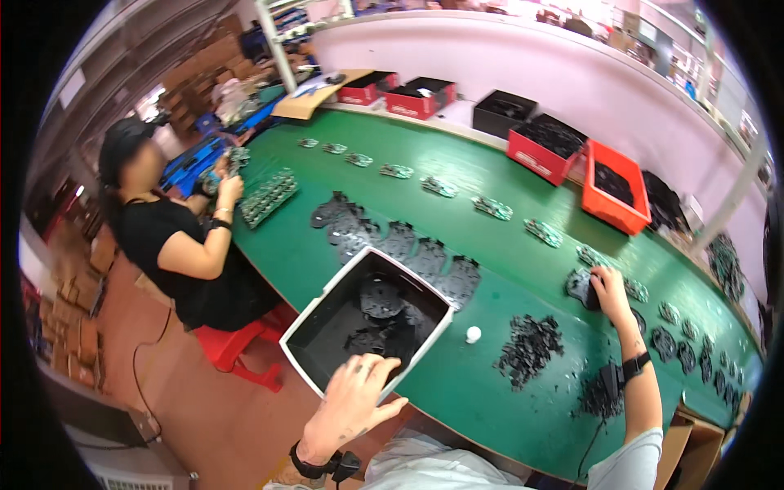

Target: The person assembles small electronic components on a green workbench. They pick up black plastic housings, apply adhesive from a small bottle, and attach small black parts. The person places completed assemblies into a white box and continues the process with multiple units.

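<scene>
where the right hand (609, 287) reaches: its fingers bend over one side of a dark rounded plate (579, 284), and from where i stand i cannot tell whether they grip it or merely touch it.
dark rounded plate: on the right half of the green surface (457, 380), just beside the line of circuit boards (492, 208).
left hand (353, 402): released, thumb and fingers spread with nothing between them, above the near side of the bin.
bin (322, 331): pale-rimmed and dark inside, set at the near edge of the surface, with dark pieces (381, 300) lying in it.
circuit boards: small and green, strung out in a long curve from the far left corner toward the right end.
overlapping plates (398, 240): dark, in a row between the bin and the boards.
black bits (529, 351): a loose heap to the right of the bin, with a white cap (474, 334) between the two.
far edge: red boxes (545, 153), a black box (494, 121) and an orange crate (608, 210), ranged along it.
left end: a co-worker (184, 253) in black sits on a red stool (237, 351), one hand raised near a block of green boards (269, 198).
</scene>
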A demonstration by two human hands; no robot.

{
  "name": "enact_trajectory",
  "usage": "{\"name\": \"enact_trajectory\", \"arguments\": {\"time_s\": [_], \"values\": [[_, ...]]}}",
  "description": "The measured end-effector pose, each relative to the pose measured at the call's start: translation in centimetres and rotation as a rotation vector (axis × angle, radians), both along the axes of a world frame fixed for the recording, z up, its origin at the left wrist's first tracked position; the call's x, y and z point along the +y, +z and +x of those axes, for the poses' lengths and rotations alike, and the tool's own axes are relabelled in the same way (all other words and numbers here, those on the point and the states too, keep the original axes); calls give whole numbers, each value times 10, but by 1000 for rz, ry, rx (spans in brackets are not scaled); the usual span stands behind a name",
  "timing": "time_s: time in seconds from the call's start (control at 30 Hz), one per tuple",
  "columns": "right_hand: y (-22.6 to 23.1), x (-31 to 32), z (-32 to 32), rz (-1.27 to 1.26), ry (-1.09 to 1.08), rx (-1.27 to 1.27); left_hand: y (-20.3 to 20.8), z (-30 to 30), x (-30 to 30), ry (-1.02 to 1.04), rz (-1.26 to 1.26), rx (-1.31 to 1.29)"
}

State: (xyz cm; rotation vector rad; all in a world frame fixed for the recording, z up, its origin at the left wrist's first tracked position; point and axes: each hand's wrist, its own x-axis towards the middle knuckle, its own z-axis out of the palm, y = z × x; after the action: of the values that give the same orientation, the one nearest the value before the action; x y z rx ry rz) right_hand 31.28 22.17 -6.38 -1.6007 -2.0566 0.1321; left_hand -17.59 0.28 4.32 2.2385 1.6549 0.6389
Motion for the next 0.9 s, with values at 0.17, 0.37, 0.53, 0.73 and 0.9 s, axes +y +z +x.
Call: {"name": "enact_trajectory", "arguments": {"time_s": [0.17, 0.37, 0.53, 0.73, 0.9], "values": [[-9, 3, -16, 82, -45, -79, -21, -11, -13, 11, -80, -86], [31, 0, -64, 277, 70, -74, -16, -8, -13, -63, -114, -142], [74, 1, -151, 126, 442, -146, 12, -33, 17, -230, 75, -47], [70, 16, -240, 50, 787, -356, 51, -109, 141, -49, 109, 274], [33, 36, -292, 79, 920, -508, -44, -192, 241, -118, 17, 563]]}}
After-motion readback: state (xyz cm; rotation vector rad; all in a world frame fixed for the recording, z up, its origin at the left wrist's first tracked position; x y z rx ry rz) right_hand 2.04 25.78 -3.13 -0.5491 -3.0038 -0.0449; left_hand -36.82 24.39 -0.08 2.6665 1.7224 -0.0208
